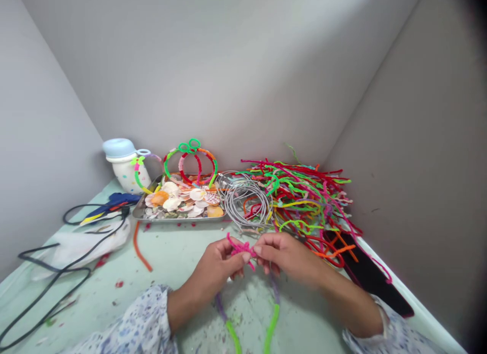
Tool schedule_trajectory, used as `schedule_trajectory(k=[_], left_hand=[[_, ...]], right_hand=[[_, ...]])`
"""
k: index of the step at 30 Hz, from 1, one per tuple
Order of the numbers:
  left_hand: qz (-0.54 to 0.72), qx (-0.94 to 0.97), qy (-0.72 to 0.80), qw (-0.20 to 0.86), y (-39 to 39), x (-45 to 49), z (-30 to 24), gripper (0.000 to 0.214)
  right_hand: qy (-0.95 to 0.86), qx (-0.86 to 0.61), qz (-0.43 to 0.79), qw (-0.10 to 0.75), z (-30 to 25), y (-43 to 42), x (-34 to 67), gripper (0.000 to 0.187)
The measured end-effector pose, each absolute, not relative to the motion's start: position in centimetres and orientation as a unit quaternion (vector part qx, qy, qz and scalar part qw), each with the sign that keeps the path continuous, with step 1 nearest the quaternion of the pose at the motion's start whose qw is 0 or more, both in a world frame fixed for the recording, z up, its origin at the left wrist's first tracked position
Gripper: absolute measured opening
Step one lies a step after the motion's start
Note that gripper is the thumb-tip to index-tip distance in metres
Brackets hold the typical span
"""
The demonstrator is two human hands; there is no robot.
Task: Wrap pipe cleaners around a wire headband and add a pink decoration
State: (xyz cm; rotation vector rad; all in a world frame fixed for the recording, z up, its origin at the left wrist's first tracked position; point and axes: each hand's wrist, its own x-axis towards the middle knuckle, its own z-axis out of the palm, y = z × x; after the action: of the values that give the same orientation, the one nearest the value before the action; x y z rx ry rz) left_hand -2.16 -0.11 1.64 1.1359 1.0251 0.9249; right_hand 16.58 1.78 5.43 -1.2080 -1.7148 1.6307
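Close together over the middle of the table, my left hand [224, 260] and my right hand [285, 255] both pinch a twisted pink pipe cleaner [240, 247]. Its bent loops and ends stick out between my fingertips. Below my hands hangs a band wrapped in purple and green pipe cleaner [271, 326], its two sides running down toward the bottom edge. The top of the band is hidden behind my fingers, so how the pink piece joins it cannot be seen.
Behind my hands are a metal tray [178, 220] of seashells with finished headbands, coiled grey wire [247, 202] and a heap of coloured pipe cleaners [304, 191]. A lidded white bottle [127, 171], black cable [63, 270], orange pipe cleaner [140, 247] and dark flat case [375, 278] lie around.
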Motion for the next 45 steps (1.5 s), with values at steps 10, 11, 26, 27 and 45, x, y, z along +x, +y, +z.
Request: schedule_trajectory(k=[10,11,26,27,45], left_hand=[[0.407,0.570,0.422,0.576,-0.8,-2.4,2.0,0.016],[0.406,0.574,0.423,0.571,-0.8,-2.4,2.0,0.016],[0.353,0.549,0.443,0.615,-1.2,-1.2,1.4,0.008],[0.353,0.532,0.454,0.622,-1.0,-1.3,1.5,0.005],[0.475,0.384,0.352,0.709,0.4,-2.6,2.1,0.012]], right_hand=[[-0.516,-0.409,0.717,0.227,4.7,1.5,16.1,0.026],[-0.523,-0.409,0.714,0.221,4.7,1.6,16.2,0.026],[-0.805,-0.359,0.297,0.367,4.9,0.0,15.0,0.013],[-0.805,-0.353,0.281,0.385,5.0,0.0,15.1,0.014],[-0.919,-0.169,-0.047,0.352,3.3,0.2,15.8,0.026]])
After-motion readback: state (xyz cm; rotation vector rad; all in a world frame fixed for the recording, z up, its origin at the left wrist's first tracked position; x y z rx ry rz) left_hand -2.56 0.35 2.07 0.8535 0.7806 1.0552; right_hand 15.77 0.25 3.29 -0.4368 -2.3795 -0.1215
